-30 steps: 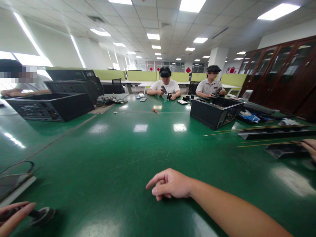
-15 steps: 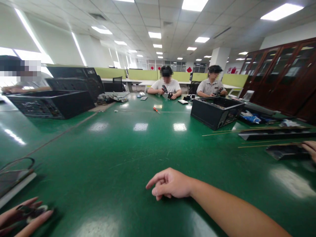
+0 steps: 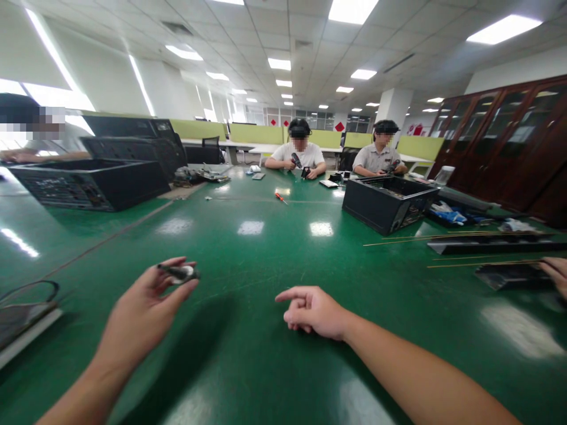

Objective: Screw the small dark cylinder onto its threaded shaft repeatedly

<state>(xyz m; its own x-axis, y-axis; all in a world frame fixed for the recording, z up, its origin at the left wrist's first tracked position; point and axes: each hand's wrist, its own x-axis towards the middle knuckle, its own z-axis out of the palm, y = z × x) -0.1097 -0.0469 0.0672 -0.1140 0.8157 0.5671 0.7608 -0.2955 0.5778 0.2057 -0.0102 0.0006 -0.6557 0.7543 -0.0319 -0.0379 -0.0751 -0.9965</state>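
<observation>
My left hand (image 3: 144, 310) is raised over the left middle of the green table (image 3: 248, 354). It pinches a small dark object with a round white part (image 3: 185, 273) between thumb and fingers; blur keeps me from telling its kind. Lower right of centre, my right hand (image 3: 315, 313) is at the tabletop with its index finger stretched to the left. Its other fingers are loosely curled, and I see nothing held in them.
Dark computer cases (image 3: 84, 183) stand at the left, another case (image 3: 385, 203) at the right. An orange screwdriver (image 3: 280, 198) lies beyond my hands. Thin rods and dark metal strips (image 3: 487, 244) lie right, near another person's hand (image 3: 556, 274). Two people sit opposite, another far left.
My left hand has come from the lower left corner up and to the right, carrying the small dark and white object. My right hand has shifted slightly right and up.
</observation>
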